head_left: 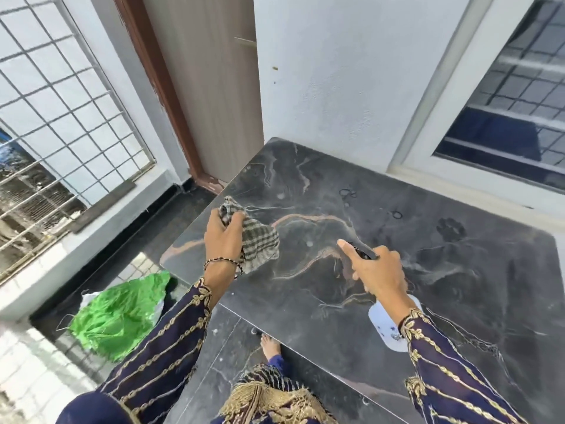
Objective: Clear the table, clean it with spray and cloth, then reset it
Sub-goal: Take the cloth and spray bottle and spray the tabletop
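A dark marble table top (pixel 443 270) with pale veins fills the right half of the head view. My left hand (pixel 223 237) grips a bunched grey checked cloth (pixel 260 243) just above the table's left edge. My right hand (pixel 379 270) holds a spray bottle over the table's middle. Its black nozzle (pixel 365 254) shows under my extended forefinger, and its pale body (pixel 385 322) shows below my wrist. Small wet spots and ring marks dot the far part of the top.
A green plastic bag (pixel 119 313) lies on the floor left of the table. A wooden door (pixel 211 87) and a grilled railing (pixel 61 117) stand at the left. A white wall and a window (pixel 519 102) back the table. My foot (pixel 270 347) is near the table's front edge.
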The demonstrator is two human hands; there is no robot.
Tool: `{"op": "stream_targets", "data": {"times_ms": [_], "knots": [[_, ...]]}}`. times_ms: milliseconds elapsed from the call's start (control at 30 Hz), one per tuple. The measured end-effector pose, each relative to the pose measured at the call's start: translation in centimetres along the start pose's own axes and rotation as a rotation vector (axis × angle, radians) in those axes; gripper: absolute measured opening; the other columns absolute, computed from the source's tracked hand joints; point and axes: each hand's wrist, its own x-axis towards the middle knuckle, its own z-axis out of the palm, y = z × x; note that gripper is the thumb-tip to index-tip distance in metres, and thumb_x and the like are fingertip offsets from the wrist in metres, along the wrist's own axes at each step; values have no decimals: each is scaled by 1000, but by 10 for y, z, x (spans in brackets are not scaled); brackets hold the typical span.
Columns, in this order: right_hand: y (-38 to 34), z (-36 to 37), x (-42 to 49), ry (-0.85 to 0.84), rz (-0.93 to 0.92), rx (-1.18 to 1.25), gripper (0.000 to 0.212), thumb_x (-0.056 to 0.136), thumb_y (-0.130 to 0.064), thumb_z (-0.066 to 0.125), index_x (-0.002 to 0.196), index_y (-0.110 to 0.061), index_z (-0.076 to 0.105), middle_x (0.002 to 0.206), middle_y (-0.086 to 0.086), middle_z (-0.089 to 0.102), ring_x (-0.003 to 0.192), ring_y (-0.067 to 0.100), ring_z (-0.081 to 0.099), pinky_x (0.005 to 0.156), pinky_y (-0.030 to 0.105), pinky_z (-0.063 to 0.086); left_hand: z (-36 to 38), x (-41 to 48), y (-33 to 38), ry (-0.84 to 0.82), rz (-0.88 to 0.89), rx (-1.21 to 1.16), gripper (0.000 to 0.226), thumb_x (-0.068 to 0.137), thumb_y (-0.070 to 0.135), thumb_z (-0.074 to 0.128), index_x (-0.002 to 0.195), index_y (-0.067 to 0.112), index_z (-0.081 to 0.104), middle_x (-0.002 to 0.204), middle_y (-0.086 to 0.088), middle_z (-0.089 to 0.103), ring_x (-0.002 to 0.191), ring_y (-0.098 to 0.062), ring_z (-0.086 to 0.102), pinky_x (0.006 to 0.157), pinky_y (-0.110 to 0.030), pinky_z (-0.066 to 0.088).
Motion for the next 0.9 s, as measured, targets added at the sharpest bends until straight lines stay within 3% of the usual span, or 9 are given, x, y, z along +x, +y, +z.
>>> {"op": "stream_targets", "data": {"times_ms": [167,267,333,400,467,567,700,833,900], "knots": [[-7,7,36,-68,54,-46,89,68,-98,44,65,-12,68,43,4,66,41,14,65,64,40,62,27,20,-5,-57,-33,-2,23,83,32,61,91,12,55,80,-2,61,73,-19,57,72,-42,50],[-19,15,57,-31,77,-65,86,68,-98,44,79,-14,60,83,1,63,75,31,73,77,43,60,42,37,-5,-72,-42,19,22,82,34,61,90,14,55,79,-2,62,71,-19,57,70,-40,50],[-29,20,75,-15,56,-139,81,71,-96,42,85,-17,55,83,-3,46,96,39,67,83,43,53,52,49,-4,-73,-44,24,25,84,34,61,92,12,54,77,-3,60,70,-18,55,67,-38,47],[-39,23,94,-3,60,-114,88,72,-96,41,86,-11,61,83,-1,54,94,38,68,84,42,54,62,60,0,-79,-40,22,25,85,32,61,91,9,53,76,-2,58,67,-18,53,65,-37,45],[-44,26,118,24,82,-40,92,72,-96,41,78,-8,68,77,7,70,71,28,72,80,41,59,71,71,2,-92,-46,-2,21,85,30,62,90,11,55,78,-3,61,68,-18,56,67,-37,48],[-54,28,147,23,86,-42,93,68,-99,38,73,-11,67,66,11,70,44,16,66,75,39,60,84,85,6,-109,-46,-29,13,85,28,63,87,16,58,78,-2,64,67,-17,56,66,-36,49],[-64,33,182,-17,75,-74,94,67,-100,35,81,-13,68,82,8,73,66,24,72,81,39,60,100,101,5,-140,-32,-15,12,85,30,62,85,20,57,70,3,58,56,-8,50,60,-31,44],[-72,37,203,34,58,-131,78,73,-96,38,81,-21,58,99,5,59,84,29,62,79,37,49,117,111,4,-188,-33,-14,12,85,32,61,84,21,55,69,-1,55,61,-16,47,62,-35,42],[-69,35,211,50,115,-75,87,74,-96,40,90,-14,65,102,9,65,90,31,68,82,37,53,124,113,5,-198,-26,-10,11,85,31,61,82,22,55,68,2,57,60,-15,50,61,-34,43]]}}
